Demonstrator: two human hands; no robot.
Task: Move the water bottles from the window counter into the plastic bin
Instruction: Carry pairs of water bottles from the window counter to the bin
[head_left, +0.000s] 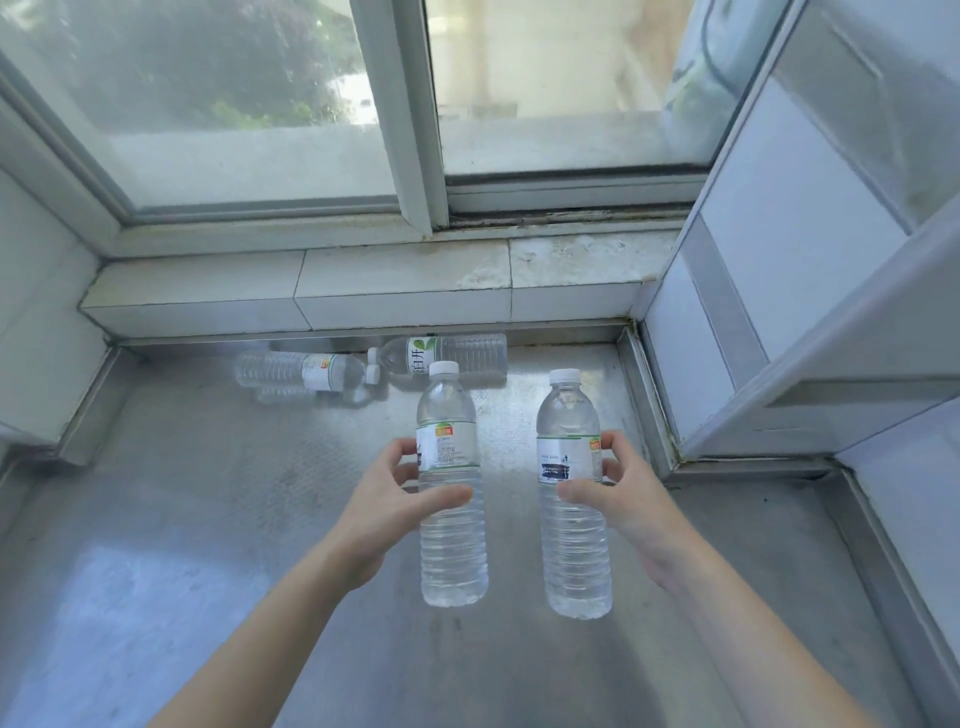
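My left hand (384, 506) grips a clear water bottle (451, 545) with a white cap, held upright above the steel counter (208, 519). Beside it, my right hand (618, 499) grips a second upright water bottle (571, 551) around its label. Two more bottles lie on their sides at the back of the counter: one on the left (298, 370) and one just right of it (457, 352), caps pointing toward each other. The plastic bin is not in view.
A tiled sill (363, 291) runs behind the counter under a sliding window (405, 104). A white tiled wall (31, 312) closes the left side; a white cabinet (779, 260) juts in on the right.
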